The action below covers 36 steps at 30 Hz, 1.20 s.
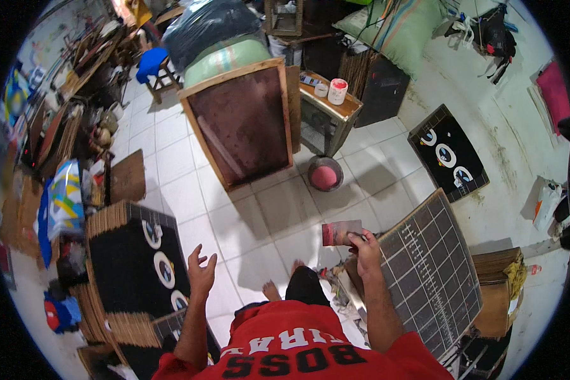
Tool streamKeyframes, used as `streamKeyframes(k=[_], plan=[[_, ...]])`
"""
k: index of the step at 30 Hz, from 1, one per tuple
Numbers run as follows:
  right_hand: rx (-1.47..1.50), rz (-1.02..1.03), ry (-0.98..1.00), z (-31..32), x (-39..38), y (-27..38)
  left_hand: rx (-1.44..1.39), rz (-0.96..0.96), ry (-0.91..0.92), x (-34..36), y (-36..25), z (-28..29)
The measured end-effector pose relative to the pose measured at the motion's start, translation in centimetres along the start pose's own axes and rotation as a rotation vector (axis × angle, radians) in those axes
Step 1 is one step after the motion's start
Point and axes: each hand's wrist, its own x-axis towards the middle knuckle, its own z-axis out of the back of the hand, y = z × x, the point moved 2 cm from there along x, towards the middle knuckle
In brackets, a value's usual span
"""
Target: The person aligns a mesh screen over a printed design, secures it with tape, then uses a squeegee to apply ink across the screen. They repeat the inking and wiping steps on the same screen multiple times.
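My right hand [365,253] grips a flat rectangular scraper [335,233], its face smeared red and pink. Fingers apart, my left hand [201,273] holds nothing and hovers beside a stack of black boards [123,253] printed with eye-like shapes. Ahead stands a wooden-framed screen [244,126] with a dark reddish-brown mesh, propped at a tilt. On the floor to its right, a dark bowl [313,183] contains pink paint [324,178]. Close to my right forearm lies a dark board with a white grid [424,266].
A small wooden stand [345,109] bears a red-and-white tub [337,92]. Behind the screen are stuffed sacks [225,60]. Another printed black board [446,152] leans at the right wall. Clutter lines the left side, near a blue-covered stool [151,63]. White floor tiles [225,221] lie ahead.
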Motion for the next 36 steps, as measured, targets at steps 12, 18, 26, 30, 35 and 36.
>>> streamKeyframes(k=[12, 18, 26, 30, 35, 36], plan=[[0.056, -0.069, -0.538, -8.7, 50.7, -1.8, 0.816, 0.266, 0.364, 20.8, 7.8, -9.3], [-0.318, -0.016, -0.620, -12.3, 69.6, 3.7, 0.506, 0.307, 0.516, 25.7, 8.6, -5.9], [0.269, 0.051, -0.023, -16.6, 81.0, 6.1, 0.161, 0.432, 0.294, 39.4, 2.4, -14.8], [-0.832, 0.030, -0.500, -15.8, 75.0, 2.1, 0.410, 0.235, 0.441, 44.3, -2.7, -20.2], [-0.915, -0.180, -0.029, -14.8, 54.2, -6.6, 0.301, -0.248, 0.816, 47.1, -8.1, -29.5], [-0.985, -0.292, 0.145, -14.7, 49.7, -8.5, 0.590, -0.413, 0.974, 47.2, -8.3, -31.0]])
